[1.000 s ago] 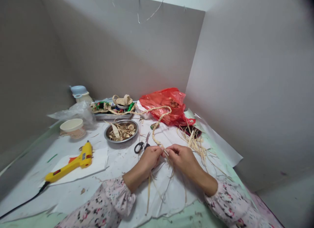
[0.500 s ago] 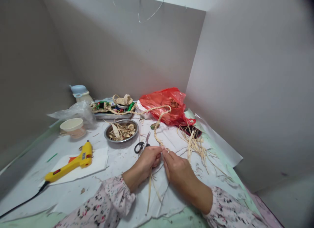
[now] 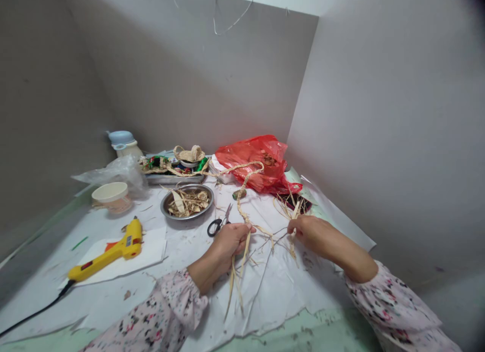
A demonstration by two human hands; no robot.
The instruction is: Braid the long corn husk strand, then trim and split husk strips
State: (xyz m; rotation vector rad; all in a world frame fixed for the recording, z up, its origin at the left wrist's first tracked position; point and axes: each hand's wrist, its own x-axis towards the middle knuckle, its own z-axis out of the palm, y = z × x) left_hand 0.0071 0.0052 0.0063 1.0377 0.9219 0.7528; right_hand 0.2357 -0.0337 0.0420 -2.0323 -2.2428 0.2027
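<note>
At the near end of the braid (image 3: 240, 204), I have the left fingers (image 3: 243, 231) pinching it; the right fingers (image 3: 298, 224) touch loose straw (image 3: 296, 209), their grip unclear to me. Beyond, the braid runs past the scissors (image 3: 228, 213) to the red bag (image 3: 248, 152).

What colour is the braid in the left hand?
Pale straw yellow; the braid shows best in the head view, leading away from the left hand.

One long braid (image 3: 240, 205), one glue gun (image 3: 131, 245), one pair of scissors (image 3: 228, 215), one red bag (image 3: 246, 151)
</note>
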